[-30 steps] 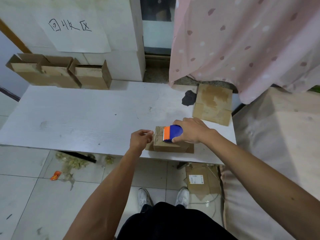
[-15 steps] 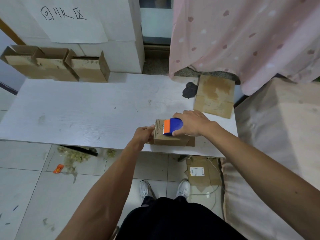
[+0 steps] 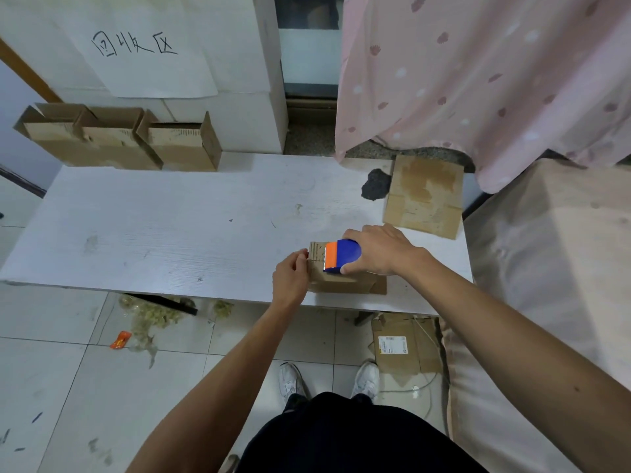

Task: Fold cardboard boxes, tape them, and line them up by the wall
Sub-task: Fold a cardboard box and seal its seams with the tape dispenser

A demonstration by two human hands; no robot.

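Gripping the blue-and-orange tape dispenser (image 3: 341,256), my right hand (image 3: 379,250) holds it on the cardboard box (image 3: 338,283) directly beneath, near the front edge of the table (image 3: 170,233). My left hand (image 3: 290,276) curls its fingers round the box's end just beside the dispenser. Three folded boxes (image 3: 116,141) stand far beyond it.

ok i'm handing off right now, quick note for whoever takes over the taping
Left hand holds the left end of the small brown cardboard box at the white table's front edge.
Right hand grips the blue and orange tape dispenser atop it.
Done: three open brown boxes lined up by the wall.
To do: finish taping this box, line it up; fold the flat cardboard sheet.
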